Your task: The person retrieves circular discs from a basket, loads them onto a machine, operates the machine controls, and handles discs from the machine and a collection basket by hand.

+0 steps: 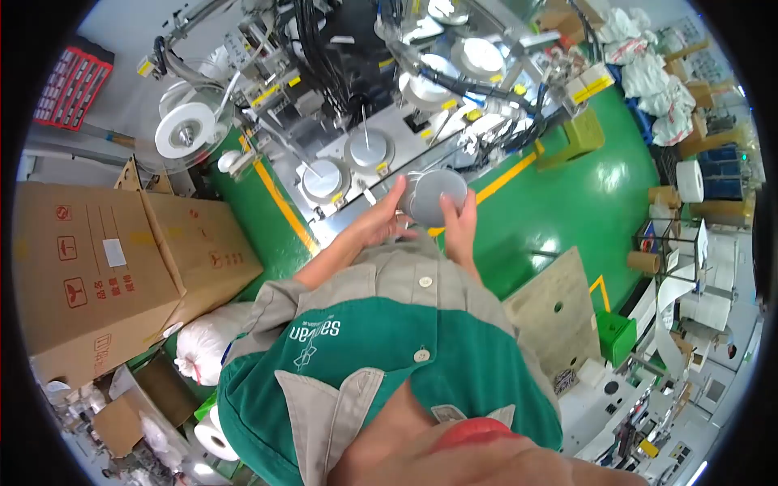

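Note:
A round grey disc [438,198], flat-faced, is held out in front of my body at the machine's edge. My right hand [461,229] grips its right side, the thumb lying on the face and the other fingers hidden beneath. Thin pale curved edges show along the disc's left side; I cannot tell if they belong to more discs. Close to that side is my left hand [379,220], thumb stretched out and fingers apart. Whether it touches the disc is unclear. Beyond my hands, two round grey plates [322,178] [369,147] sit on the machine table [348,212].
Cables and arms of the machine [324,81] fill the space ahead, with a white reel [185,130] on its left. Large cardboard boxes [97,267] stand at left. A wooden board [555,308] and a green bin [617,336] are at right on the green floor [519,223].

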{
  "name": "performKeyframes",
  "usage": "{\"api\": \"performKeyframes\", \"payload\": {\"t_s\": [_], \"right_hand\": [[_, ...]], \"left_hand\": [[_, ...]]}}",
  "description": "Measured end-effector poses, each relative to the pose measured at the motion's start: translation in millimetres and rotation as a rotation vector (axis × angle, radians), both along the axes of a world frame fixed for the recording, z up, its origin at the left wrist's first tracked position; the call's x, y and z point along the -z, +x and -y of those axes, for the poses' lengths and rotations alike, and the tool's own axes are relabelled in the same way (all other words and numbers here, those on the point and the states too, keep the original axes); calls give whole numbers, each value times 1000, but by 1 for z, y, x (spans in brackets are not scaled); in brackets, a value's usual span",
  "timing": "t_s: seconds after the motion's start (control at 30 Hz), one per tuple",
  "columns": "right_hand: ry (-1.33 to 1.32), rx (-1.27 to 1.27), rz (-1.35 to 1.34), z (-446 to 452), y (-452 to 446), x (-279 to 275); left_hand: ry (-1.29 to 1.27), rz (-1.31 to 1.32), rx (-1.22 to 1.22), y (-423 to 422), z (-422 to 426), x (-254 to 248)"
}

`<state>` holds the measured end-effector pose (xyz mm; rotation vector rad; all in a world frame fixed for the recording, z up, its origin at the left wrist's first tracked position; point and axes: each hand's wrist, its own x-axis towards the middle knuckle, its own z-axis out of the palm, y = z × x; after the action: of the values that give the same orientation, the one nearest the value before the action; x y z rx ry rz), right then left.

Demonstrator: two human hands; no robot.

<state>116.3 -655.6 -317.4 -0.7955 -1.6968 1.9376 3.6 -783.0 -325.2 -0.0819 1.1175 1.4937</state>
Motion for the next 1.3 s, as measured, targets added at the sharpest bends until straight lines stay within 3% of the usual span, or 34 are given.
{"api": "performKeyframes", "payload": {"t_s": [0.1,0.17,0.27,0.37,0.47,0.53,0.67,0.87,1.03,1.17,1.27,1.3], "right_hand": [[548,-85,-86,7,3,6],[955,-210,-170,8,5,15],[1010,-139,-61,21,4,5],[1019,-144,-70,15,5,30],[1030,-167,-42,18,9,31],[1072,-143,-42,19,9,30],[1005,-155,48,15,10,33],[427,-110,145,0,15,20],[279,-97,102,0,19,38],[283,-101,198,-1,14,42],[202,-135,251,-1,7,42],[167,-155,221,-2,6,42]], "left_hand": [[238,363,-128,2,2,-15],[305,424,-187,3,-3,-12],[339,406,-254,8,-6,-2],[353,319,-279,13,-8,11],[385,431,-349,27,-15,6],[331,328,-307,24,-17,17],[231,90,-219,19,-14,16],[165,-443,-60,14,7,20],[-55,-921,-146,24,12,33],[-226,-1109,-130,25,10,13],[-216,-1119,-213,24,6,24],[-239,-1113,-121,20,6,26]]}}
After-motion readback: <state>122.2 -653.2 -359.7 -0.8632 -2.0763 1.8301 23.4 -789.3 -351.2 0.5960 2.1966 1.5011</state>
